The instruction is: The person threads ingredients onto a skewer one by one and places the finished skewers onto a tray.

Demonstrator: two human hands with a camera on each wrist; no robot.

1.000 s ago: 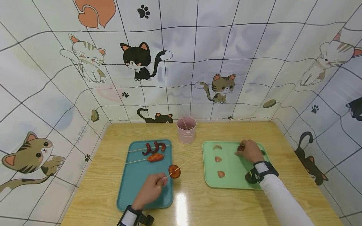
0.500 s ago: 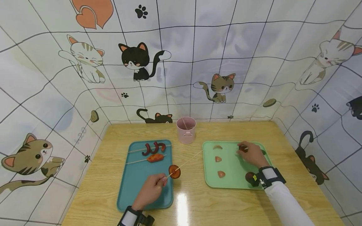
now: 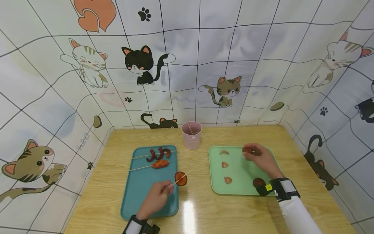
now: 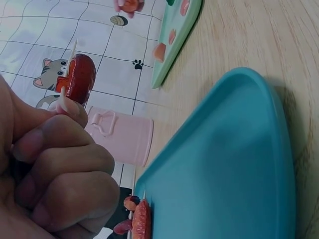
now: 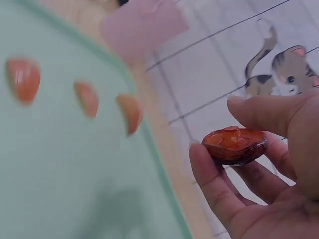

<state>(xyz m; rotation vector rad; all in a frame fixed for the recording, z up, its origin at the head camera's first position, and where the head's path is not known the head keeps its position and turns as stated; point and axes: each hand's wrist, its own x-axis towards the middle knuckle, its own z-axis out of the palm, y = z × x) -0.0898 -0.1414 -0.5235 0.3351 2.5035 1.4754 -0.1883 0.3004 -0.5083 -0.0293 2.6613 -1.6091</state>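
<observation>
My left hand [image 3: 155, 200] grips a thin wooden skewer [image 3: 197, 167] near one end, above the right edge of the blue tray [image 3: 137, 198]. Threaded on it just past the fingertips is a brown mushroom cap [image 3: 181, 178], which looks glossy in the left wrist view. Over the far right of the green tray [image 3: 217, 188], my right hand [image 3: 261, 159] holds a second mushroom cap [image 5: 237, 147]. Its orange underside with a short stem faces up, fingers curled beneath and thumb above. Another dark mushroom cap [image 3: 258, 182] lies on the green tray near the right wrist.
Orange wedge-shaped pieces [image 3: 228, 180] line the green tray's left side. On the blue tray rest a skewer of curled dark-red sausages [image 3: 159, 154] and one with a single orange-red sausage [image 3: 160, 163]. A pink bucket [image 3: 191, 139] with skewers stands between the trays, near the wall.
My right hand first shifts slightly right over the green tray, then turns so the mushroom cap sits differently in its fingers. The left hand and its skewer stay nearly still.
</observation>
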